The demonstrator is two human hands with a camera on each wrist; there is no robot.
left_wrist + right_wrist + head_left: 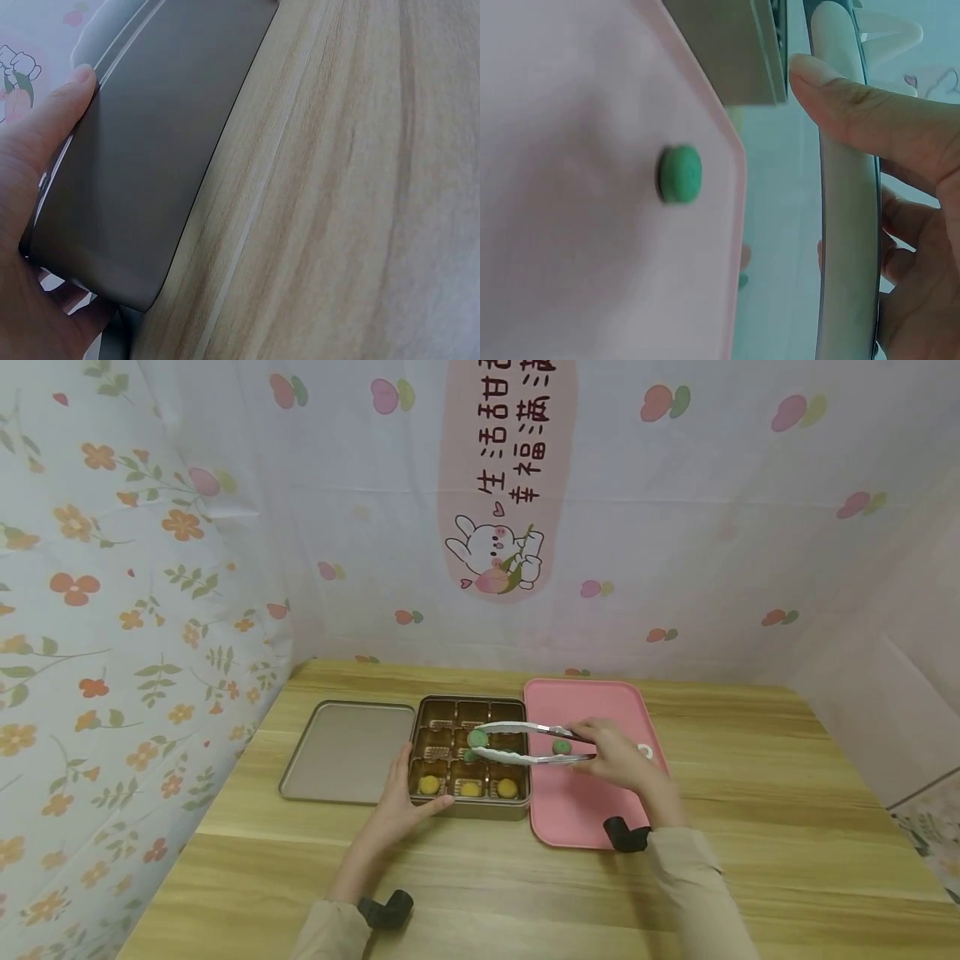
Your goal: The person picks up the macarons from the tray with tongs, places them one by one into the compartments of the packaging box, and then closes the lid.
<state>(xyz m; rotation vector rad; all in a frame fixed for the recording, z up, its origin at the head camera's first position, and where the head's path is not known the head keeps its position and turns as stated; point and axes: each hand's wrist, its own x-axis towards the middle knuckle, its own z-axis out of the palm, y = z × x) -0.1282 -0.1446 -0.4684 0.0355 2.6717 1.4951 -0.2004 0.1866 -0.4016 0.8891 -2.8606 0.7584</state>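
My left hand (pixel 401 808) grips the near left corner of a metal baking tin (pixel 487 811), its thumb along the front rim. Inside is a brown divided liner; yellow round pieces (pixel 507 788) sit in the three front compartments. My right hand (pixel 617 758) holds tongs (pixel 551 760) with white tips, and in the right wrist view the thumb presses on one arm of the tongs (pixel 849 217). Between the tips, over the tin's middle, is a green round piece (pixel 477 738). More green shows just below it, partly hidden by the tongs.
A pink tray (pixel 585 703) lies right of the tin, with another green round piece (pixel 562 747) on it. The flat metal lid (pixel 348 752) rests to the left. A small white ring (pixel 646 750) shows beside the right hand. A patterned cloth hangs behind the wooden table (pixel 480 885).
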